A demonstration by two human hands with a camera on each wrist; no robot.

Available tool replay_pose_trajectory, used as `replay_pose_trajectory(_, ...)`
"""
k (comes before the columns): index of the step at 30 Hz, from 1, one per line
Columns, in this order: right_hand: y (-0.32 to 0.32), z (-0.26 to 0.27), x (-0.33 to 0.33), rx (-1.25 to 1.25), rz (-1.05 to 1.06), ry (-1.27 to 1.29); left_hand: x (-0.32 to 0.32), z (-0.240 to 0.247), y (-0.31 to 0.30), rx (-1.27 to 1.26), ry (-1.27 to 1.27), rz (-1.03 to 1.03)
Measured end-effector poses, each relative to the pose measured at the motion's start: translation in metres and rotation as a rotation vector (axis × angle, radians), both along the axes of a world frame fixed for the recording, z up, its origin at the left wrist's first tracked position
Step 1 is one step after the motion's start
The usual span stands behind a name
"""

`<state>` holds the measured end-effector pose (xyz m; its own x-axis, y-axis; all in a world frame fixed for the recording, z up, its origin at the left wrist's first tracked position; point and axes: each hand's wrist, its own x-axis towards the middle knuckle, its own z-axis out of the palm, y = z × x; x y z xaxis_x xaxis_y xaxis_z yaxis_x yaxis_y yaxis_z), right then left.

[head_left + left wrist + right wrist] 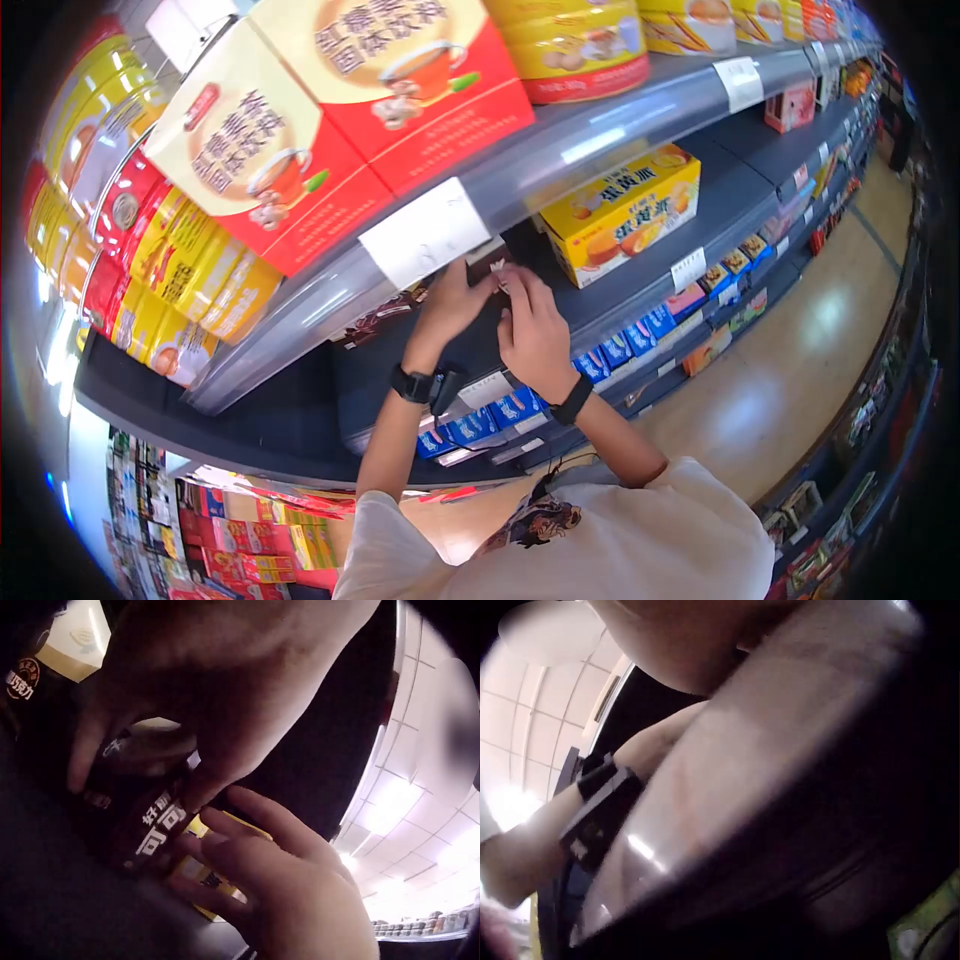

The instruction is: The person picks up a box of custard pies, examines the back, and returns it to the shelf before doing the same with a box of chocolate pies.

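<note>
A dark brown box with white lettering (154,829) lies on the shelf below the large price tag, mostly hidden in the head view. Across it, my left hand (450,305) (217,682) grips with thumb and fingers on either side. My right hand (535,335) (285,877) is beside it, fingers slightly bent and spread, fingertips at the near end of the box. Between the hands a small pale spot shows, too small to identify. In the right wrist view, part of my right hand (682,637) fills the top, and a blurred pale surface hides its fingertips.
A yellow box (625,215) stands on the same shelf, right of the hands. Above, a clear shelf edge (590,155) with a large price tag (425,228) overhangs them. Red and cream boxes (400,90) and yellow tins stand on top. Blue packs (515,405) line a lower shelf.
</note>
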<state>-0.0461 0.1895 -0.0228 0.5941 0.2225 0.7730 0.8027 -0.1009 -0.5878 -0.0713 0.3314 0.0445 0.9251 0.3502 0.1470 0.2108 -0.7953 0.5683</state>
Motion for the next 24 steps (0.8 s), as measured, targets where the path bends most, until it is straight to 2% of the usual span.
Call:
replay_pose_trajectory(1,-0.002,-0.005,0.002,0.013,0.031,-0.025,0.009,-0.005,0.009,0.057,-0.055,-0.061)
replay_pose_trajectory(3,-0.005,-0.018,0.002,0.033,0.107,-0.072,0.026,-0.009,0.02,0.004,-0.13,-0.167)
replay_pose_trajectory(4,-0.005,-0.019,0.0,0.064,0.088,-0.083,0.034,-0.009,0.022,0.042,-0.143,-0.167)
replay_pose_trajectory(7,-0.011,-0.023,0.002,-0.067,0.158,-0.187,0.058,-0.018,0.034,-0.015,-0.177,-0.173)
replay_pose_trajectory(10,-0.009,-0.028,0.003,-0.07,0.146,-0.224,0.07,-0.018,0.033,-0.145,-0.174,-0.174)
replay_pose_trajectory(20,-0.008,-0.023,0.001,-0.105,0.131,-0.2,0.066,-0.008,0.018,-0.084,-0.158,-0.119)
replay_pose_trajectory(23,-0.006,-0.023,0.0,-0.114,0.128,-0.197,0.068,-0.011,0.026,-0.203,-0.14,-0.161)
replay_pose_trajectory(24,-0.006,-0.023,0.0,-0.114,0.129,-0.202,0.069,-0.014,0.026,-0.232,-0.203,-0.216)
